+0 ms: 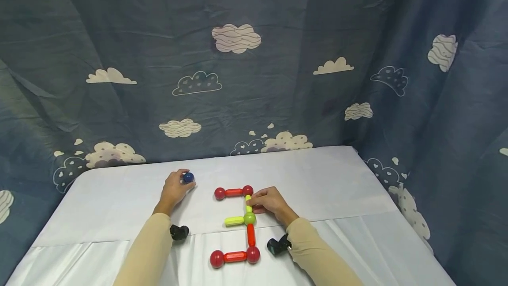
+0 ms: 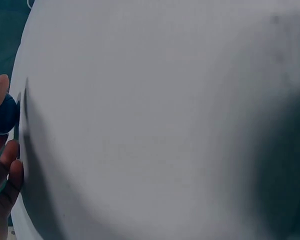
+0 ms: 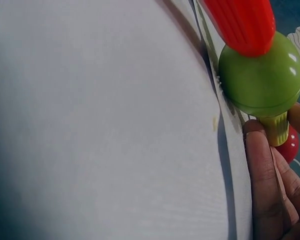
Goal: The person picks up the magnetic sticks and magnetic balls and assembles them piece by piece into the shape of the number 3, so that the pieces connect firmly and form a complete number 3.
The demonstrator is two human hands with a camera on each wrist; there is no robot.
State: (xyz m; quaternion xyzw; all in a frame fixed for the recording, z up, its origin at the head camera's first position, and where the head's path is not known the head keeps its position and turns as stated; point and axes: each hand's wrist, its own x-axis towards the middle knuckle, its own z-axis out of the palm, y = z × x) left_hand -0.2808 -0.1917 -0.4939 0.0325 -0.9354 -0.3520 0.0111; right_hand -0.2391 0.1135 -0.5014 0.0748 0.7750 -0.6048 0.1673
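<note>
My left hand (image 1: 176,191) pinches a blue ball (image 1: 188,178) between thumb and fingers, left of a toy structure of balls and rods. The right hand (image 1: 273,204) grips the upright yellow-green rod (image 1: 248,207) between a red ball (image 1: 248,190) and the green ball (image 1: 249,218). Another yellow-green rod (image 1: 234,221) sticks out left from the green ball, its far end bare. Below runs a red rod (image 1: 251,235) to a lower red ball (image 1: 253,254). Red rods at top (image 1: 234,192) and bottom (image 1: 235,257) end in red balls on the left.
A white cloth (image 1: 317,180) covers the table under the structure. Dark blue curtains (image 1: 278,78) with cloud prints hang behind and at the sides. Black wrist cameras (image 1: 179,232) are worn on both forearms.
</note>
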